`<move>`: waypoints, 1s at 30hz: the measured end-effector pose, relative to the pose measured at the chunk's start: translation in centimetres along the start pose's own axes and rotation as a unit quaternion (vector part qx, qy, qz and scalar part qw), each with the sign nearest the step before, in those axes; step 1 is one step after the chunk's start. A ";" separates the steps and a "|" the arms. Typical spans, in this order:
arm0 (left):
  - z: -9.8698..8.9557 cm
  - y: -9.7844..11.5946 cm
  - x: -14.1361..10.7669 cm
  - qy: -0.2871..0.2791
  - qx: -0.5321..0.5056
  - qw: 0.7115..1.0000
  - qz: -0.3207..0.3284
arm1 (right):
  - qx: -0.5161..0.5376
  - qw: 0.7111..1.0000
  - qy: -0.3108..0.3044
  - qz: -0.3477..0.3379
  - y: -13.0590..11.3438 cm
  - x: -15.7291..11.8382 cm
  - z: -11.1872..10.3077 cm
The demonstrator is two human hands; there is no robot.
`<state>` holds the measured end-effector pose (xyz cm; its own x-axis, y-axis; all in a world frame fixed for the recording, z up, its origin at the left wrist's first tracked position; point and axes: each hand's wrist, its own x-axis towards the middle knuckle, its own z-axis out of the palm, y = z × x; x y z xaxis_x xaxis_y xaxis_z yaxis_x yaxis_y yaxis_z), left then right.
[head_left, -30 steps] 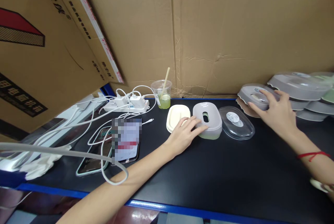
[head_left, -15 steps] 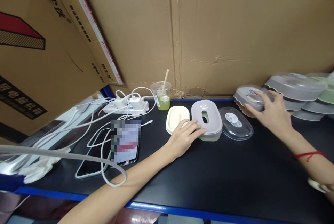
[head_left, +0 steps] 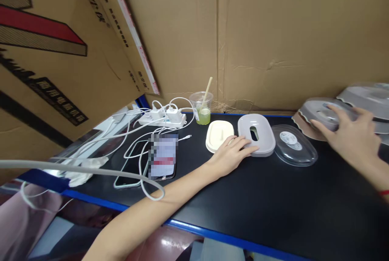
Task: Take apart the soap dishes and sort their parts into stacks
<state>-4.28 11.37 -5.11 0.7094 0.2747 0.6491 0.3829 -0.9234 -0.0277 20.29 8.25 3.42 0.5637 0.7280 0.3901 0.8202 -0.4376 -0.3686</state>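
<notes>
Two pale pieces side by side, a covered grey one off to the right.
On the black table (head_left: 267, 204) I see a cream rounded-oblong piece (head_left: 216, 134) lying flat, with a raised bar in its middle; its lower right corner is hidden. Just right of it a smooth, glossy grey oval shell (head_left: 262, 130) sits face up, rounded at the corners, with a dark-looking oblong slot cut through its top; a little green shows inside the slot. Well apart, toward the back, is a grey piece under a clear cover (head_left: 317, 110), with a round label on top and a brown, wavy-edged layer below; its right side is partly hidden and slightly blurred.
</notes>
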 end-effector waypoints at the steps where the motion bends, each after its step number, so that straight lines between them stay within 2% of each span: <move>1: -0.2 0.0 0.1 -0.025 0.003 1.000 -0.012 | 0.003 1.000 0.006 0.007 0.1 0.0 0.1; 5: -0.8 0.1 0.2 -0.098 0.008 0.994 -0.045 | 0.012 0.998 0.053 -0.015 0.5 -0.3 0.9; 8: -0.9 -0.1 0.0 -0.097 -0.004 0.994 -0.047 | 0.023 0.996 0.078 -0.022 0.4 -0.1 1.0; 10: -0.8 -0.2 -0.3 -0.076 -0.021 0.996 -0.041 | 0.036 0.996 0.087 0.007 0.3 0.5 0.9; 12: -0.8 -0.2 -0.5 -0.046 -0.042 0.997 -0.043 | 0.073 0.990 0.120 0.000 0.3 1.2 1.0; 13: -0.8 -0.2 -0.5 -0.029 -0.058 0.997 -0.047 | 0.101 0.983 0.150 -0.026 0.4 1.4 1.1; 15: -0.9 0.1 -0.6 0.024 -0.124 0.990 -0.066 | 0.174 0.953 0.215 -0.120 0.5 1.4 1.6; 17: -1.1 0.5 -0.6 0.103 -0.217 0.964 -0.112 | 0.246 0.915 0.244 -0.206 0.3 0.3 2.2; 18: -1.3 0.8 -0.5 0.150 -0.264 0.942 -0.143 | 0.272 0.898 0.236 -0.252 0.1 -0.6 2.3; 20: -1.7 1.5 -0.6 0.177 -0.362 0.892 -0.203 | 0.298 0.867 0.205 -0.342 -0.8 -2.9 2.4; 21: -1.9 1.8 -0.6 0.172 -0.411 0.868 -0.221 | 0.316 0.855 0.176 -0.372 -1.2 -4.2 2.3; 23: -2.5 2.4 -0.5 0.151 -0.507 0.813 -0.244 | 0.348 0.834 0.073 -0.421 -2.0 -6.5 1.9; 26: -3.6 3.2 -0.4 0.069 -0.631 0.713 -0.297 | 0.371 0.806 -0.050 -0.459 -2.5 -8.9 1.6; 28: -4.3 3.6 -0.2 0.073 -0.656 0.679 -0.322 | 0.382 0.796 -0.109 -0.457 -2.4 -9.4 1.7; 30: -4.6 3.7 -0.1 0.081 -0.652 0.674 -0.337 | 0.398 0.781 -0.162 -0.453 -2.2 -9.3 1.9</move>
<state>-5.66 6.71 -1.74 0.5206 0.8143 0.2567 -0.3347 -0.0820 0.9388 13.05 3.51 -0.99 -0.3738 0.6998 0.6087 0.4751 0.7081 -0.5224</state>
